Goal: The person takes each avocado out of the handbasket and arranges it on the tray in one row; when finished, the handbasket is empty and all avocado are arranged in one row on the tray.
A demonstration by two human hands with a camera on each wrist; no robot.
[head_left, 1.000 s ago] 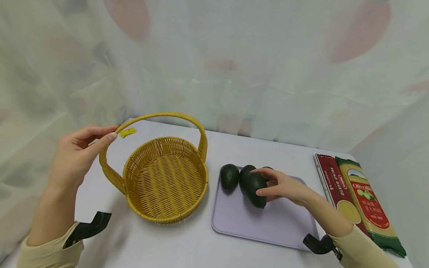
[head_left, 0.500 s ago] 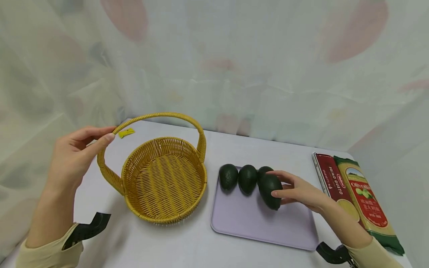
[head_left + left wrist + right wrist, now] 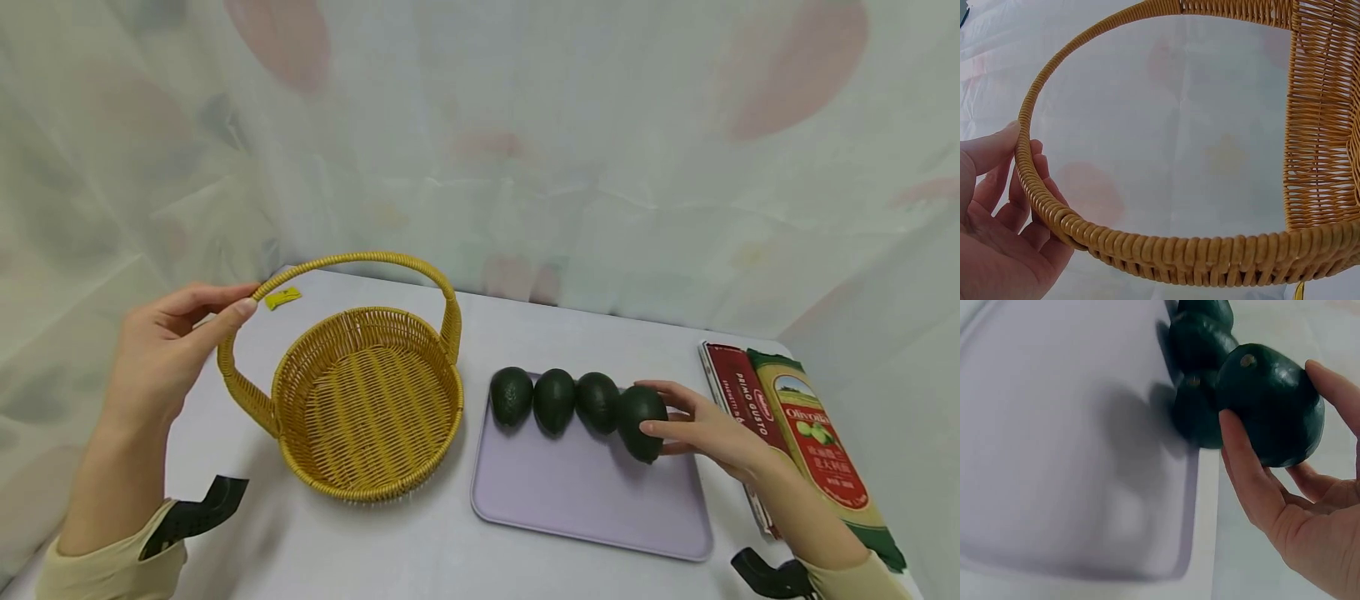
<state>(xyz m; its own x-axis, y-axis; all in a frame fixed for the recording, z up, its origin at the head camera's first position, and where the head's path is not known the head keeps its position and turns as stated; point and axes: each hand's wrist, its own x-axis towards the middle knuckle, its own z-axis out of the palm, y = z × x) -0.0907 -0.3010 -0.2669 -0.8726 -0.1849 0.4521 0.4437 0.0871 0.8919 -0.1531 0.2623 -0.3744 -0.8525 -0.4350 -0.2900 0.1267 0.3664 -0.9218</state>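
Observation:
My left hand (image 3: 174, 333) pinches the woven handle (image 3: 352, 257) of a round yellow wicker basket (image 3: 371, 417) on its left side; thumb and fingers meet around it in the left wrist view. Nothing lies inside the basket. Over the right part of a lilac tray (image 3: 577, 508), my right hand (image 3: 701, 425) grips a dark green avocado (image 3: 639, 421) between thumb and fingers. From the right wrist camera, this avocado (image 3: 1272, 403) is raised above the tray, its shadow falling on the surface. Three more avocados (image 3: 554, 402) sit in a row along the tray's back edge.
To the right of the tray lie a red spaghetti pack (image 3: 738, 392) and a green-and-yellow Olivoilà pasta bag (image 3: 821, 442). A small yellow packet (image 3: 282, 297) rests behind the basket handle. A patterned white curtain (image 3: 480, 150) hangs behind the table.
My right hand has carried its avocado rightward along the tray's row, uncovering the avocados behind it. The left hand and basket stay nearly still.

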